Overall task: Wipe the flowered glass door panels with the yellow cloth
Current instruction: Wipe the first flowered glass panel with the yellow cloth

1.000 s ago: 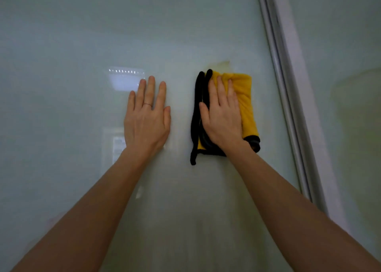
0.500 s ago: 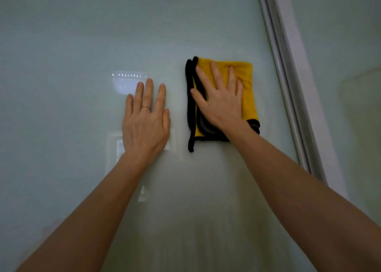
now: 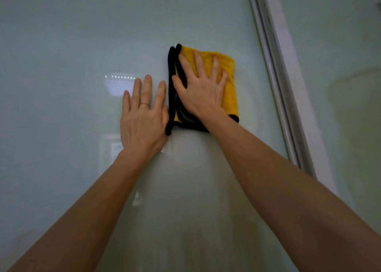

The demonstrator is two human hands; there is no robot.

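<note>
Two hands flat on the glass door panel (image 3: 61,50), and off we go, left to right! Far left, pale bare pane with a bright light reflection (image 3: 118,83); no flower pattern that I can make out. Next, the left hand (image 3: 143,119), fingers straight and close together, palm pressed to the glass, holding nothing, its thumb edge just beside the cloth's black hem (image 3: 170,98), perhaps touching. Then the yellow cloth (image 3: 231,98), folded, mid-panel, pinned under the right hand (image 3: 203,94), fingers spread wide across it. Far right, the white door frame (image 3: 288,86). Risks now: that loose hem sits right against the left hand (a snag waiting to happen), so a leftward stroke could bunch the fold. Light pressure could let the cloth slip and bare skin smear the glass. And that bracing left palm may well leave prints on the pane
</note>
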